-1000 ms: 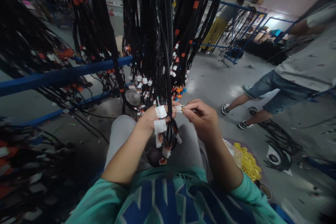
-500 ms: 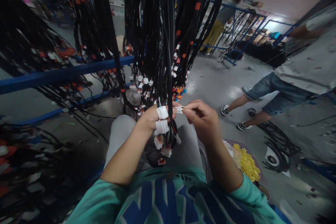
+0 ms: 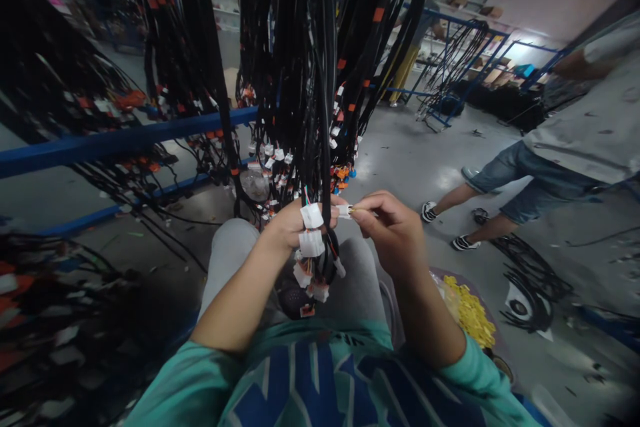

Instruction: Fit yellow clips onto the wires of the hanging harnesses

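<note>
The connector [image 3: 345, 211] sits between the hands, in front of the thighs [image 3: 361, 267]. The left hand [image 3: 293, 225] has it pinched at its left end; the right hand [image 3: 393, 230] closes its thumb and forefinger at the other end, on what looks like a thin wire [image 3: 353, 210]. So the hands nearly meet at the connector, each clamped on its own small piece. How far the wire goes in is too small to tell.

The likeliest trouble, I judge, is a slip: the hold is all fingertip, and a crooked push could bend the wire or land it in the wrong opening. A tug on the cables [image 3: 324, 147], which run down just left of the connector, could also drag it off line.

Crowding matters too — the upper tag [image 3: 312, 215] and lower tag [image 3: 311, 243] lie left of the connector, against or close to the left hand, and could hide part of the work or snag a finger. More plugs [image 3: 321, 291] dangle below it.

Beyond the connector hang orange plugs [image 3: 343, 177]; a blue bar [image 3: 150, 133] runs off to its left. Well to its right are a person in denim shorts [image 3: 540, 180] and, lower down, yellow pieces [image 3: 473, 313] — neither blocks the hands.
</note>
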Available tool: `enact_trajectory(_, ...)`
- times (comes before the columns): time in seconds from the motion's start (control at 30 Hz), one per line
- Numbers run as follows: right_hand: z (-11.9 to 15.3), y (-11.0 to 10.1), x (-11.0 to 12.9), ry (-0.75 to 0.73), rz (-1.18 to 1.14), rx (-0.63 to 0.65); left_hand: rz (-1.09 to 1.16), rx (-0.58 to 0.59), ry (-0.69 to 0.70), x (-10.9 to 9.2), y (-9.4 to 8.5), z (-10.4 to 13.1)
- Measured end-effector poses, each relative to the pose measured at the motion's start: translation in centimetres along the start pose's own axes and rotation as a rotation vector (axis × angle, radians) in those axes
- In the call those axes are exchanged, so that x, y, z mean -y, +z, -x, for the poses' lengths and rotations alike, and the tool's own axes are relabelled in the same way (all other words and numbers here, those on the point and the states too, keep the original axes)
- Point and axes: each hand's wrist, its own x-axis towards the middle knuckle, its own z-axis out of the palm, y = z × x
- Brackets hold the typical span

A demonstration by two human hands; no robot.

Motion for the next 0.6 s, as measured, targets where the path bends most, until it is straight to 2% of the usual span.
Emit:
enact_trajectory(0.27,0.0,-0.1,0.1,-0.004,0.037,0.019,-0.023,0.026,0.024,0.2,-0.2,-0.1)
enact_trajectory(0.4,-0.1,0.0,-0.3,0.09,-0.069,0.039,-0.018,0.016,0.026,0.1,0.0,0.0)
enact_trajectory(0.6,-0.5,-0.6,-1.1,0.275,-0.303,0.292,0.013,-0.045,0.012,-0.1,0.4,0.0)
